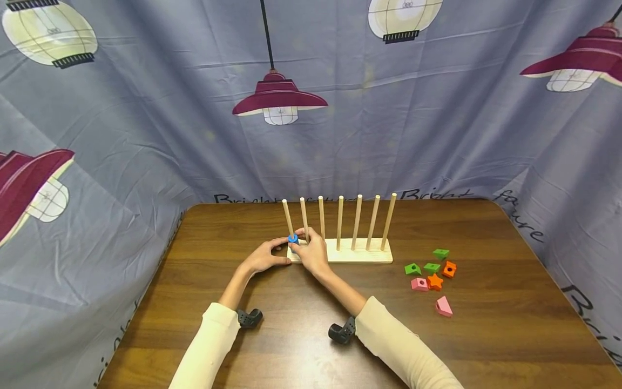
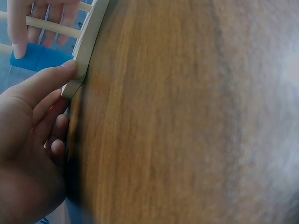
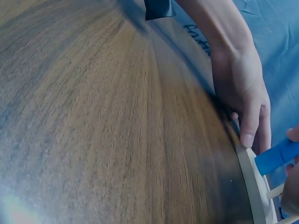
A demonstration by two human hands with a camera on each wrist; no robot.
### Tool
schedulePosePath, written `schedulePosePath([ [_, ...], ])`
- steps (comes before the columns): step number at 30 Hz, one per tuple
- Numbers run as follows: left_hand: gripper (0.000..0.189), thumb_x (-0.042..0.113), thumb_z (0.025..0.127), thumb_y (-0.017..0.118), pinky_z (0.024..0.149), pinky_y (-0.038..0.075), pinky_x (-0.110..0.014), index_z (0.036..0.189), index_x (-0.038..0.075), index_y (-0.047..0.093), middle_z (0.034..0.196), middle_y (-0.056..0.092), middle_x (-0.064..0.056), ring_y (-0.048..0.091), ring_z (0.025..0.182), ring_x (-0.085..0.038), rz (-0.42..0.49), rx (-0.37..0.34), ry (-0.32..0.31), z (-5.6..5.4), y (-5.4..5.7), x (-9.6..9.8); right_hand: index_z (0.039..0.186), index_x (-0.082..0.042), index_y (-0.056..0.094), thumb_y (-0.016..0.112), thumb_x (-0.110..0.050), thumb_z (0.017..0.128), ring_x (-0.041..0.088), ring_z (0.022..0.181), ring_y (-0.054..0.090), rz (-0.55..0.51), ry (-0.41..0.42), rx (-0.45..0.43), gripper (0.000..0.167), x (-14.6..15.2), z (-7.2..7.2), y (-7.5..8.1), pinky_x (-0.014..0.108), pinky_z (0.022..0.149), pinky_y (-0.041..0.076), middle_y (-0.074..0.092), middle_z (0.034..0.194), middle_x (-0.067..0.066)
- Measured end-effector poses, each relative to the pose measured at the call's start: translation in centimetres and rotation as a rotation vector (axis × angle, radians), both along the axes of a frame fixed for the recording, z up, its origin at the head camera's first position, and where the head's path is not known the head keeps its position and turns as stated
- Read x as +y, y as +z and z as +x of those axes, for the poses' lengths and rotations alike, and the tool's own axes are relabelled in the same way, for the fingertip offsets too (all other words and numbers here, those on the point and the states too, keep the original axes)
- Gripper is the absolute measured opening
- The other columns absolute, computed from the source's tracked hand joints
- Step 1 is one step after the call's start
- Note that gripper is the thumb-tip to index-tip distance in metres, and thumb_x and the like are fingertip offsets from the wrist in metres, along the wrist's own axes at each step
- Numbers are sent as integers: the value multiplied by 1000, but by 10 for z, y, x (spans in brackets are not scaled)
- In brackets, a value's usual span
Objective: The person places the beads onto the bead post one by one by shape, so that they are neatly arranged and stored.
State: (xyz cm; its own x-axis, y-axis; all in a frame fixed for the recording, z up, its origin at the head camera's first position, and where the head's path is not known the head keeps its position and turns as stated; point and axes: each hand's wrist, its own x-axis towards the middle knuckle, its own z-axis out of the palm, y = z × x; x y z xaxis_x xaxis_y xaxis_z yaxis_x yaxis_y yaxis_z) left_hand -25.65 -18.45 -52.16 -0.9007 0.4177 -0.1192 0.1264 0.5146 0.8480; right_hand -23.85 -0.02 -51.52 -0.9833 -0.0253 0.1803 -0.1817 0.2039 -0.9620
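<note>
A pale wooden peg board [image 1: 359, 256] with a row of several upright dowels stands on the table. On its leftmost dowel sit blue blocks [image 1: 293, 238], with a seam across them in the left wrist view, like two stacked pieces. My right hand [image 1: 315, 253] pinches the upper part of the blue blocks [image 2: 39, 57] between thumb and fingers. At the board's left end my left hand [image 1: 262, 257] grips the edge, its thumb at the front and its fingers toward the back. In the right wrist view, the left hand [image 3: 245, 88] holds the board's corner.
To the right of the board lie loose blocks: green pieces [image 1: 413, 269], an orange star [image 1: 434, 282], an orange block [image 1: 449, 269] and pink pieces [image 1: 444, 306]. A printed curtain [image 1: 340, 151] hangs behind the wooden table [image 1: 491, 335]. Black wrist mounts sit at both sleeves.
</note>
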Motion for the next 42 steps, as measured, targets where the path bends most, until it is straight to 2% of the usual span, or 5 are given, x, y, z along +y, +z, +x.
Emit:
schedulePosePath([
  [12, 68, 14, 87, 77, 107, 34, -53, 147, -1, 47, 147, 46, -22, 43, 127, -39, -3, 9, 1, 0, 1, 1, 141, 5, 49, 73, -12, 90, 39, 124, 55, 193, 117, -39, 59, 39, 27, 4, 49, 103, 43, 56, 137, 24],
  [20, 71, 16, 86, 78, 108, 33, -53, 148, 0, 46, 147, 45, -22, 43, 128, -39, -6, -2, -1, 1, 1, 1, 122, 7, 65, 72, -1, 90, 35, 107, 66, 145, 167, 46, 34, 107, 47, 20, 43, 94, 51, 68, 117, 20],
  [30, 71, 15, 86, 78, 107, 33, -54, 147, -1, 47, 146, 46, -23, 43, 128, -39, -6, 0, -2, 3, 4, 0, 113, 3, 71, 72, -8, 92, 14, 94, 67, 299, -181, 160, 23, 231, 64, 38, 14, 80, 49, 72, 106, 16],
  [35, 71, 16, 86, 78, 107, 33, -55, 147, -1, 46, 147, 45, -23, 42, 128, -40, 2, 0, -6, 3, 2, 0, 117, -2, 70, 72, -17, 94, 36, 102, 65, 479, -347, 128, 28, 286, 67, 26, 40, 83, 48, 71, 109, 20],
  [42, 70, 15, 87, 78, 107, 33, -55, 147, -1, 46, 146, 45, -23, 42, 127, -39, 2, 3, -4, 2, 3, 0, 124, 6, 62, 71, -17, 93, 51, 104, 60, 586, -297, 20, 40, 332, 59, 10, 64, 87, 42, 64, 116, 31],
])
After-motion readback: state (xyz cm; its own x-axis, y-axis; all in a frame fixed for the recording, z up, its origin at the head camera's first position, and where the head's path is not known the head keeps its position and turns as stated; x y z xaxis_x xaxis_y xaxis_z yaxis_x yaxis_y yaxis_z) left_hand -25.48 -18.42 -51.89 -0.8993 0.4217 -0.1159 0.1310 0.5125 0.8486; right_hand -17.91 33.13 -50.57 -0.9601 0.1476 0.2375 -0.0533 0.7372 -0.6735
